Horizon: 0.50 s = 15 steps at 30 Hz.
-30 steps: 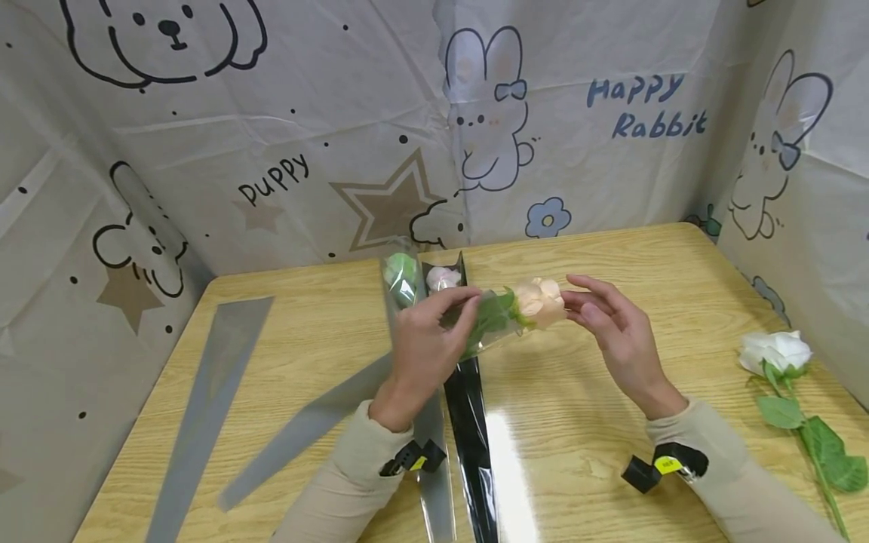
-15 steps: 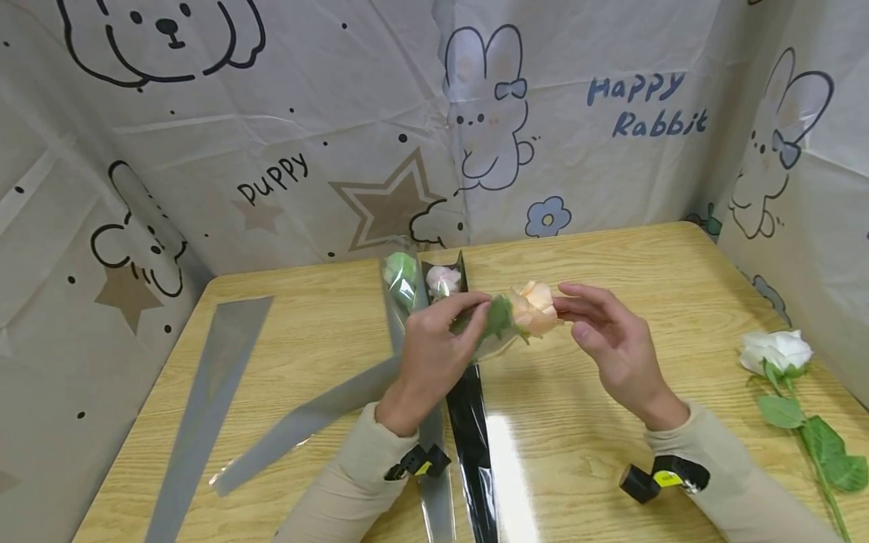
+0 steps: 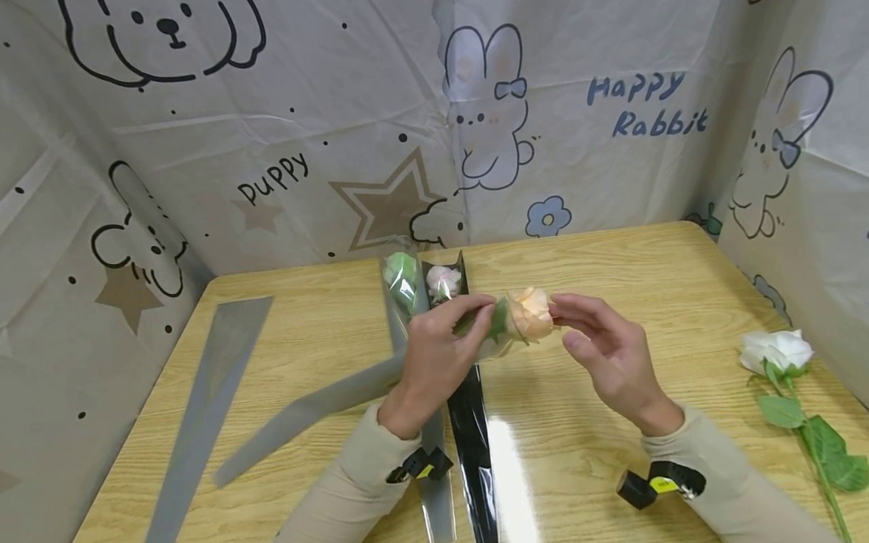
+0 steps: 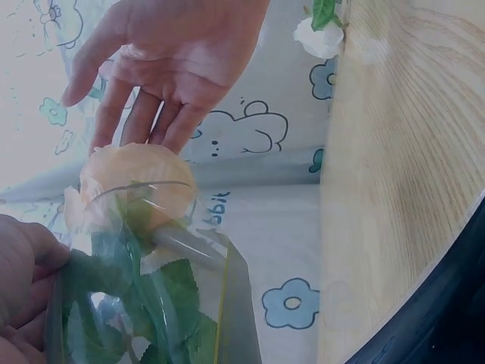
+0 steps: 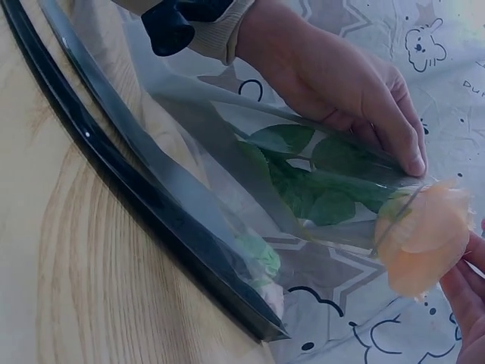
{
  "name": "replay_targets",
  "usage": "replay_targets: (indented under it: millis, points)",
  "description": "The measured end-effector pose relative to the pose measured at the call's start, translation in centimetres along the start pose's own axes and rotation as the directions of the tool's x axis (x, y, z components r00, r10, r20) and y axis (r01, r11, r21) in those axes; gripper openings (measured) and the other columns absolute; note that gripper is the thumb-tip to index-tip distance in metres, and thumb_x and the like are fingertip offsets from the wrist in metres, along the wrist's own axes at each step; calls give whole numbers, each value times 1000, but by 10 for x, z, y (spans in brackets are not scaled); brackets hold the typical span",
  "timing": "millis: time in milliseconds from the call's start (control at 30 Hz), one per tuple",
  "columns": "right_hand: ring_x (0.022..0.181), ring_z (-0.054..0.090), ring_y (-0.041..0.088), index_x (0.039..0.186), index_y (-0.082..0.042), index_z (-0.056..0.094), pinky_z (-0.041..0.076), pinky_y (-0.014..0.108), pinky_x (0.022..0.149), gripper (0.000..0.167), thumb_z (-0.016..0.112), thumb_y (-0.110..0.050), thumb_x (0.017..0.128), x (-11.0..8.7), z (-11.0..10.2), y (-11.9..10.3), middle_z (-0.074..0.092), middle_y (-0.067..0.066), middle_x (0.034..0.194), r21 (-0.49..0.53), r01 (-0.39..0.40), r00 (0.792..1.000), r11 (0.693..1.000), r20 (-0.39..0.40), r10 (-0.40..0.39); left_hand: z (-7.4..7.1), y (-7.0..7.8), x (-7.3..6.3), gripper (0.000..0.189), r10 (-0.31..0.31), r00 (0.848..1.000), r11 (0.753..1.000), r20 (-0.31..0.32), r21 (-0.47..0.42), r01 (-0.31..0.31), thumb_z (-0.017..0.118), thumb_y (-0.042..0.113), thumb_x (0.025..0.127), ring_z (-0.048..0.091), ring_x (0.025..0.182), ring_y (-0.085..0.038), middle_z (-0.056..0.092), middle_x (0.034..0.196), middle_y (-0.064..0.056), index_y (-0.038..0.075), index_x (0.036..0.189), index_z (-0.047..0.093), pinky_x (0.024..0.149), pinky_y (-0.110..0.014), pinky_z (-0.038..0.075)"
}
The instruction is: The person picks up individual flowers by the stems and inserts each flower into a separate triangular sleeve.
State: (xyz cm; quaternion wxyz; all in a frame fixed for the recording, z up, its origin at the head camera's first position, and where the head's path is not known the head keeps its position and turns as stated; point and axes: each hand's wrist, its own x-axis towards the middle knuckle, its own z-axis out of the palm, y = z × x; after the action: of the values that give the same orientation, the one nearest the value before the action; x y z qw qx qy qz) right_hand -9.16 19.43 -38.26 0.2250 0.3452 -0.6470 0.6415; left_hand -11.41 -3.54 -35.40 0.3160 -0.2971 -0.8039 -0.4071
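My left hand point(image 3: 437, 351) pinches the mouth edge of a clear and grey flower sleeve point(image 3: 326, 392), held above the table with its tail slanting down to the left. A peach rose point(image 3: 532, 313) lies along the sleeve. Its green leaves point(image 5: 333, 182) are inside the film, while most of the bloom point(image 4: 140, 178) bulges from the mouth. My right hand point(image 3: 614, 362), fingers extended and slightly bent, touches the petals from the right with its fingertips. In the right wrist view, the thumb of the left hand point(image 5: 341, 83) presses at the sleeve's rim. The stem is mostly hidden.
Under my left hand lie a wrapped green flower point(image 3: 400, 271) and a wrapped pale pink flower point(image 3: 443, 281) in a black sleeve point(image 3: 468, 430). Another grey sleeve point(image 3: 210, 407) lies flat at the left. A white rose point(image 3: 776, 352) lies at the right edge.
The peach rose has slid left and deeper into the sleeve, its leaves now covered by film. My right hand has followed it left and slightly down. The sleeve's tail has risen a little.
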Motion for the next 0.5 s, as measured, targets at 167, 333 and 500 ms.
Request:
replay_targets:
  millis: [167,333,500]
  points:
    - [119,70,11,127,22,56,57,21,103,42,53,23,85,1,3,-1,71,6,131,-19,64,998,998,4,-64,1,1,0,11,16,1000,1000,-11,-5,-16,70,7,97,80,86,-20,82,95,-12,2,101,79,77,-29,66]
    - [116,71,10,126,22,56,58,21,101,43,59,25,84,3,1,-3,73,4,128,-47,44,999,998,-1,-44,1,1,1,11,16,1000,1000,-17,-5,-16,70,6,97,80,84,-20,82,95,-12,2,101,79,76,-29,66]
    - [117,71,9,130,21,55,58,20,100,50,60,29,81,4,-2,-4,73,3,129,-46,7,1000,999,-3,-7,3,2,-3,11,0,999,1000,32,-11,0,69,8,98,80,87,-17,82,96,-10,4,102,79,78,-27,65]
